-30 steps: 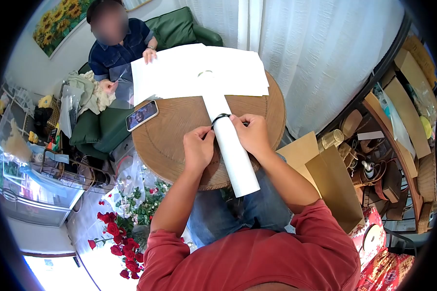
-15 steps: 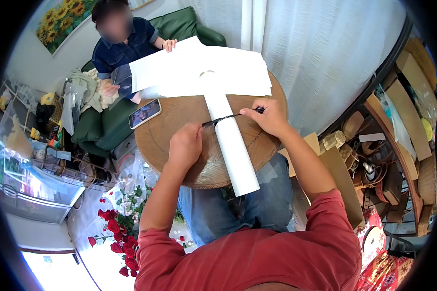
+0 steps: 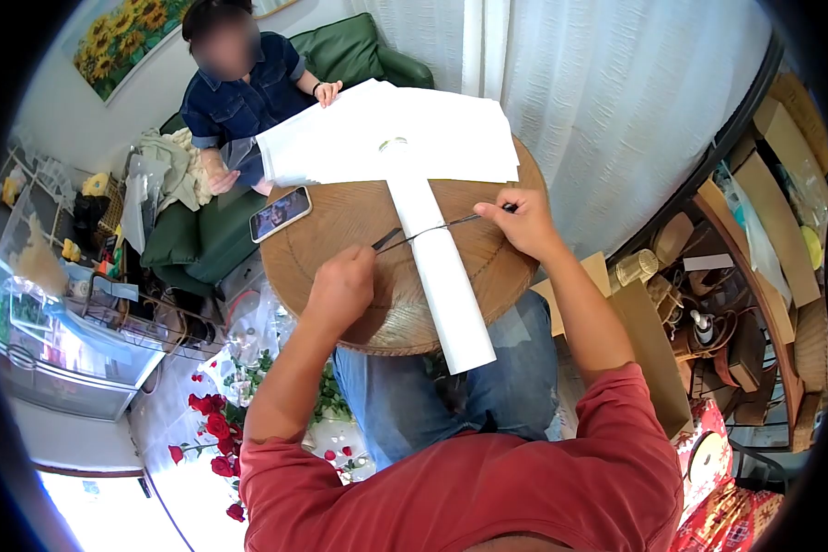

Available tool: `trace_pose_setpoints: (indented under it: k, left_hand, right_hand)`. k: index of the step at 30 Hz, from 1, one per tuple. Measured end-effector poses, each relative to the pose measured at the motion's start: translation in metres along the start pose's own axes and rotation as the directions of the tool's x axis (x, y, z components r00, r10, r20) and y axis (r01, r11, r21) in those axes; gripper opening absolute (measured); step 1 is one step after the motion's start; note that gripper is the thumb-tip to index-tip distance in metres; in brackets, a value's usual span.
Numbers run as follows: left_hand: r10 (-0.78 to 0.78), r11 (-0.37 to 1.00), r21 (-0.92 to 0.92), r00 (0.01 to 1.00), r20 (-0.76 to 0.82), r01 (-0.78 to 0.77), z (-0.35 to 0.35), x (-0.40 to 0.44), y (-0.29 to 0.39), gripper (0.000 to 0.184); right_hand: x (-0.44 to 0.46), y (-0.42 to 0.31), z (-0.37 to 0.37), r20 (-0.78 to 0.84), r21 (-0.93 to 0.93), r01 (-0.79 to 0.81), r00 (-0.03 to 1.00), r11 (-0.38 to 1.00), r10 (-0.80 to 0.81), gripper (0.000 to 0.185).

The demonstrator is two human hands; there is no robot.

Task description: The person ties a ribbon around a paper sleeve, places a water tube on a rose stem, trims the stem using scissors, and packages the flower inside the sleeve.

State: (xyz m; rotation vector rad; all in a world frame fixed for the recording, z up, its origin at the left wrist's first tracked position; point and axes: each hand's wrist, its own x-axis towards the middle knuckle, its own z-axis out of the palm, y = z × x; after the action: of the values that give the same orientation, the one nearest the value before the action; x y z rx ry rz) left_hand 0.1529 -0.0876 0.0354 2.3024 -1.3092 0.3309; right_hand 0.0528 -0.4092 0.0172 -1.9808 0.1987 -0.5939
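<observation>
Head view: left hand (image 3: 342,280), right hand (image 3: 523,223) apart, gripping black cord (image 3: 462,220) round white roll (image 3: 453,304); cardboard box (image 3: 765,210) holds plastic (image 3: 803,213).

Worn: plain, muted-red short-sleeved shirt (image 3: 488,488), fabric softly creased, sleeve edges loose; just beyond the shirt's front, blue denim jeans (image 3: 377,396), washed paler in patches.

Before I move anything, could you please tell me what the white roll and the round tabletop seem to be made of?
The white roll: probably matte paper, judging by its plain, smooth surface; thin plastic is possible.
The round tabletop: wood or wood veneer with a slight sheen, given its brown grain.
</observation>
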Motion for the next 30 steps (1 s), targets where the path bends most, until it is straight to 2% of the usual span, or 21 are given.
trace_pose_setpoints:
  k: [3,7,13,15,16,18,19,20,21,22,23,25,26,30]
  left_hand:
    - [0.039,0.999,0.022,0.999,-0.009,-0.038,-0.005,-0.006,-0.006,0.003]
    - [0.021,0.999,0.037,0.999,0.033,-0.022,-0.011,-0.014,-0.008,0.004]
    - [-0.004,0.996,0.091,0.992,0.127,-0.008,-0.018,-0.020,-0.008,0.003]
    - [-0.015,1.000,-0.010,1.000,0.011,0.015,-0.016,-0.016,-0.004,0.007]
    - [-0.013,1.000,-0.014,1.000,0.010,0.013,-0.013,-0.013,-0.005,0.007]
    - [0.022,0.988,-0.144,0.970,-0.241,-0.058,-0.007,-0.006,-0.009,0.016]
    - [0.021,0.988,-0.145,0.970,-0.241,-0.058,-0.007,-0.001,-0.003,0.016]
    - [-0.311,0.653,-0.747,0.943,-0.117,0.123,-0.007,0.005,0.006,0.018]
    - [-0.475,-0.012,-0.978,0.860,0.187,0.206,-0.006,0.012,0.015,0.020]
    - [-0.578,-0.112,-0.983,0.795,0.183,0.145,0.003,0.018,0.022,0.024]
    - [-0.580,-0.108,-0.984,0.794,0.181,0.145,0.012,0.025,0.028,0.024]
    - [-0.672,-0.461,-0.882,0.688,0.274,-0.099,0.024,0.038,0.040,0.026]
    - [-0.705,-0.416,-0.901,0.670,0.231,-0.127,0.025,0.044,0.045,0.029]
    - [-0.674,-0.460,-0.884,0.682,0.284,-0.086,0.032,0.042,0.031,0.030]
  right_hand:
    - [-0.005,-0.007,-0.006,0.012,-0.055,-0.084,0.996,0.995,0.085,0.042]
    - [-0.002,0.002,-0.014,-0.010,-0.045,-0.032,0.999,0.998,0.032,0.043]
    - [-0.005,0.007,-0.020,0.011,-0.080,-0.104,0.994,0.991,0.105,0.039]
    - [-0.002,0.005,-0.017,-0.030,-0.040,-0.091,0.995,0.995,0.090,0.041]
    - [-0.001,-0.002,-0.013,-0.033,-0.044,-0.093,0.995,0.995,0.091,0.041]
    - [0.002,-0.020,0.002,-0.111,0.278,-0.039,0.991,0.960,0.073,0.038]
    - [0.004,-0.025,0.008,-0.110,0.277,-0.040,0.991,0.960,0.073,0.038]
    - [0.008,-0.029,0.014,-0.003,0.647,-0.114,0.989,0.754,0.151,0.035]
    - [0.011,-0.036,0.023,0.128,0.893,-0.190,0.976,0.407,0.176,0.033]
    - [0.010,-0.063,0.031,0.146,0.949,-0.212,0.951,0.232,0.272,0.028]
    - [0.014,-0.052,0.036,0.148,0.950,-0.213,0.951,0.228,0.270,0.028]
    - [0.025,-0.035,0.042,0.315,0.948,-0.319,0.939,0.012,0.140,0.033]
    - [0.029,-0.039,0.050,0.240,0.958,-0.282,0.885,0.048,0.398,0.037]
    - [0.029,-0.024,0.051,0.181,0.949,-0.279,0.864,0.149,0.469,0.034]
